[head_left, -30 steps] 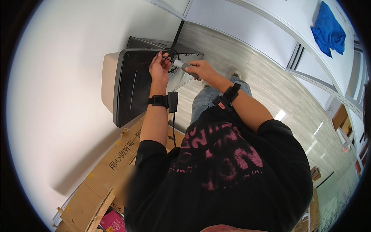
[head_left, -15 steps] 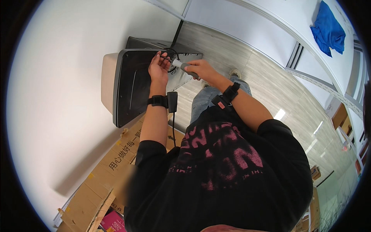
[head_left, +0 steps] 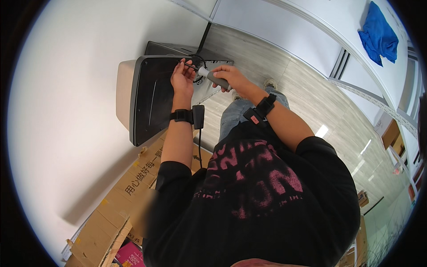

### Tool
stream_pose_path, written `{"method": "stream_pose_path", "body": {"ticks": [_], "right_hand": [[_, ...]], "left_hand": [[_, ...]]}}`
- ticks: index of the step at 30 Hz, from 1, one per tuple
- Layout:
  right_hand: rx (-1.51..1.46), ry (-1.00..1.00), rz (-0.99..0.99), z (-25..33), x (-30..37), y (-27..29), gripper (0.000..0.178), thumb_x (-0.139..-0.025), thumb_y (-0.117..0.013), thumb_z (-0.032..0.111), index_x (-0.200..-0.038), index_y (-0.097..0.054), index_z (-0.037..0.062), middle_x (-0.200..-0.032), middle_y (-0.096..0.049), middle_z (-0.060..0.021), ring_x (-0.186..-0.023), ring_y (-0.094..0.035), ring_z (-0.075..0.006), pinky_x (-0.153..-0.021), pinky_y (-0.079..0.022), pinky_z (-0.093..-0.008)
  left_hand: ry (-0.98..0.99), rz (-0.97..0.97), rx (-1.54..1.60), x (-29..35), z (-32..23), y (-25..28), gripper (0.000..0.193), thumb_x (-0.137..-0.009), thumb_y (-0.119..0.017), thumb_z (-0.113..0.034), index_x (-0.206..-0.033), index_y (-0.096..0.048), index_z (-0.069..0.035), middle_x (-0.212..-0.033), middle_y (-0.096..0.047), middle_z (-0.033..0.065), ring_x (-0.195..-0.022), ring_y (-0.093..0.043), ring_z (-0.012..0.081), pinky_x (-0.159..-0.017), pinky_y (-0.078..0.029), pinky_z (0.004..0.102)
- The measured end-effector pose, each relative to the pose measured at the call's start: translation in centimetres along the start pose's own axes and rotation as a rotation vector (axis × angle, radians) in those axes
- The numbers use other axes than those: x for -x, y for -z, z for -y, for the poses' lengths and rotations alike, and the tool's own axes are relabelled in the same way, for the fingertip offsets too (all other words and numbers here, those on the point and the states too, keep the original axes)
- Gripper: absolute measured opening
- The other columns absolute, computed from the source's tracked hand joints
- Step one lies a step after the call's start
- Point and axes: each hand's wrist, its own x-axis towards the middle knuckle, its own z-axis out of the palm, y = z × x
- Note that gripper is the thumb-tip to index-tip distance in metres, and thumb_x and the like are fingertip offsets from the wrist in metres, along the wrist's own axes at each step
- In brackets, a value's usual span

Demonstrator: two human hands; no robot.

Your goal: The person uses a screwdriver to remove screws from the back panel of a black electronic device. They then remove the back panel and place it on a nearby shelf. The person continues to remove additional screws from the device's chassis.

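Observation:
A screwdriver with a grey and white handle (head_left: 218,80) lies in my right hand (head_left: 234,79), whose fingers wrap round the grip. Its thin dark shaft points up and left to the edge of an upright black panel (head_left: 153,93) on a beige casing (head_left: 126,91). My left hand (head_left: 180,82), palm up, has its fingers curled about the shaft near the tip. Those fingers hide where the tip meets the panel. A loop of black cable (head_left: 204,60) hangs just behind the fingers.
A dark box-like unit (head_left: 218,58) stands behind the panel. White wall (head_left: 80,98) is at the left, and cardboard boxes (head_left: 118,191) lie below. At the upper right, a blue cloth (head_left: 378,35) rests on a white surface. My feet stand on pale wood-look floor (head_left: 249,53).
My right hand's fingers have shifted slightly on the screwdriver handle, showing more of the grip. My left hand and the panel have hardly moved.

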Motion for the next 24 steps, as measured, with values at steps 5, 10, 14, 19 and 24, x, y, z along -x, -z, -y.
{"method": "stream_pose_path", "body": {"ticks": [5, 10, 14, 19, 24], "right_hand": [[0.26, 0.171, -0.114, -0.2, -0.1, -0.6, 0.033, -0.08, -0.064, 0.017, -0.109, -0.055, 0.0045, -0.083, -0.061, -0.0064, -0.065, -0.056, -0.0131, -0.056, -0.044, -0.0256], [0.592, 0.452, -0.253, -2.2, -0.6, -0.6, 0.041, -0.071, -0.072, 0.011, -0.108, -0.053, 0.0042, -0.092, -0.058, -0.0079, -0.078, -0.058, -0.0185, -0.073, -0.047, -0.0307], [0.682, 0.461, -0.28, -2.5, -0.7, -0.6, 0.044, -0.076, -0.068, 0.016, -0.115, -0.051, 0.0058, -0.097, -0.058, -0.0084, -0.077, -0.058, -0.017, -0.064, -0.05, -0.0302], [0.092, -0.152, 0.082, 1.0, 0.6, 0.0, 0.041, -0.085, -0.056, 0.02, -0.123, -0.049, 0.0062, -0.094, -0.059, -0.0076, -0.074, -0.058, -0.0141, -0.053, -0.05, -0.0271], [0.438, 0.105, -0.078, -0.8, -0.2, -0.3, 0.037, -0.087, -0.052, 0.019, -0.122, -0.05, 0.0065, -0.087, -0.058, -0.0065, -0.071, -0.057, -0.0128, -0.054, -0.049, -0.0276]], "left_hand": [[-0.004, 0.0, 0.007, -0.3, 0.2, 0.1, 0.021, -0.093, -0.051, -0.02, -0.11, -0.057, -0.009, -0.093, -0.065, 0.0047, -0.074, -0.06, 0.0129, -0.062, -0.047, 0.0264], [0.01, -0.044, -0.058, -0.5, 0.4, 0.0, 0.022, -0.091, -0.058, -0.019, -0.11, -0.057, -0.009, -0.088, -0.065, 0.0041, -0.069, -0.059, 0.0112, -0.059, -0.048, 0.0252], [0.003, -0.042, -0.065, -1.0, 0.5, 0.1, 0.019, -0.091, -0.057, -0.017, -0.107, -0.059, -0.008, -0.086, -0.065, 0.004, -0.069, -0.06, 0.0122, -0.058, -0.048, 0.0249], [-0.006, -0.014, -0.07, -1.0, 0.3, 0.5, 0.018, -0.092, -0.055, -0.017, -0.105, -0.06, -0.006, -0.086, -0.065, 0.004, -0.073, -0.061, 0.0142, -0.062, -0.048, 0.0261], [0.017, -0.043, -0.04, -0.5, 0.1, -0.5, 0.018, -0.092, -0.056, -0.019, -0.105, -0.06, -0.007, -0.086, -0.064, 0.0033, -0.074, -0.061, 0.0143, -0.064, -0.048, 0.0265]]}}
